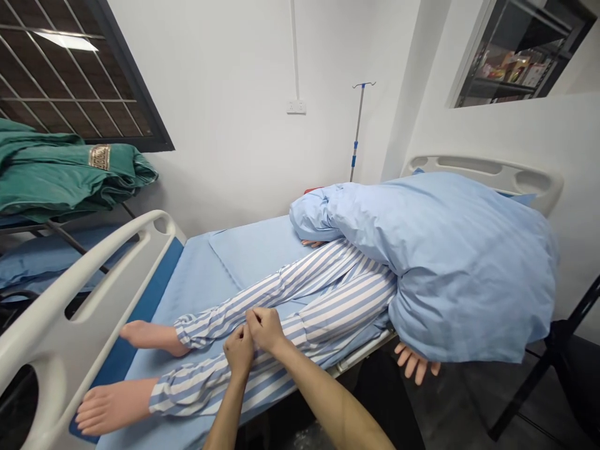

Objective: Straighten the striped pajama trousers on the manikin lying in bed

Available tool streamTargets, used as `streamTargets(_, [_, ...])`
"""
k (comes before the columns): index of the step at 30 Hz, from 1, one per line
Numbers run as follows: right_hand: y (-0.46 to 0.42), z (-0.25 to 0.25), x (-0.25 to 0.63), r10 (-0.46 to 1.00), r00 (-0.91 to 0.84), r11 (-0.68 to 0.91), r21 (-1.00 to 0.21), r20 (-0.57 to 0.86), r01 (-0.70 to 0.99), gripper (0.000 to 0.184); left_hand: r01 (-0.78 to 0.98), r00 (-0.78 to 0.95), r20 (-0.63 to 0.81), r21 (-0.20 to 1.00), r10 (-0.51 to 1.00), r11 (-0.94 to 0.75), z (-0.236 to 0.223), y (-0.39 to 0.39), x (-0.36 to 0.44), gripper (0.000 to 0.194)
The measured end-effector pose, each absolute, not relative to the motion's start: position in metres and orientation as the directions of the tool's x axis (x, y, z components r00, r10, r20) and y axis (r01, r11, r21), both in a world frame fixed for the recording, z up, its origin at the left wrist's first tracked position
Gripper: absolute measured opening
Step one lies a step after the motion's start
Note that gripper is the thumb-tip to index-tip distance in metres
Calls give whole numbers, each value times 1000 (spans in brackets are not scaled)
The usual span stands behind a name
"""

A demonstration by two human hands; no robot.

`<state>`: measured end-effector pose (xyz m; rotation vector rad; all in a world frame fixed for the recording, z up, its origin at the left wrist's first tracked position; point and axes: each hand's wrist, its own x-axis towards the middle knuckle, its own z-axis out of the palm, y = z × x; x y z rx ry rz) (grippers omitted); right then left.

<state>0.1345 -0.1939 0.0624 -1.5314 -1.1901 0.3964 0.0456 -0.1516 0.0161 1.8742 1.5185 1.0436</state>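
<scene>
My left hand [239,351] and my right hand [266,330] are both closed into fists, side by side and touching or nearly so. They are over the lower leg of a life-size mannequin [112,406] lying on a bed. The undersides of my fingers are hidden, so I cannot tell whether they hold any cloth. Blue-and-white striped trousers [347,309] cover the mannequin's legs, leaving its feet bare. A light blue quilt [469,250] is heaped over its upper body. One mannequin hand [415,362] hangs out beyond the bed's near side.
The bed has a pale footboard [112,244] on the left and a headboard [487,167] on the right. An IV pole [359,131] stands behind it by the wall. Green folded cloth [60,175] lies at the far left. A black chair [557,337] is at the right.
</scene>
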Motion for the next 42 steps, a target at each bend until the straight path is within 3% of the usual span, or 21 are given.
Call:
streamTargets(8, [-203, 26, 145, 830, 485, -103, -779, 276, 619, 38, 472, 75, 164, 863, 984, -180, 20, -156, 43, 39])
streamTargets(15, [-199, 26, 152, 782, 570, -60, -880, 251, 470, 44, 150, 31, 184, 971, 982, -187, 43, -158, 86, 41])
streamTargets(21, [-198, 17, 157, 743, 615, 91, -950, 264, 298, 41, 392, 191, 121, 900, 974, -189, 22, -155, 98, 35])
streamTargets(24, [-199, 23, 156, 750, 616, 63, -953, 241, 295, 39, 388, 277, 133, 891, 952, -237, 19, -155, 92, 35])
streamTargets(27, [-203, 39, 158, 766, 606, -4, -940, 216, 340, 39, 377, 287, 145, 891, 947, -251, 22, -160, 88, 35])
streamTargets(32, [-215, 56, 166, 793, 499, 45, -850, 351, 525, 41, 431, 300, 180, 851, 937, -301, 18, -181, 83, 31])
streamTargets(42, [-210, 16, 166, 770, 588, -148, -826, 248, 544, 43, 504, 284, 181, 807, 942, -307, 26, -175, 84, 39])
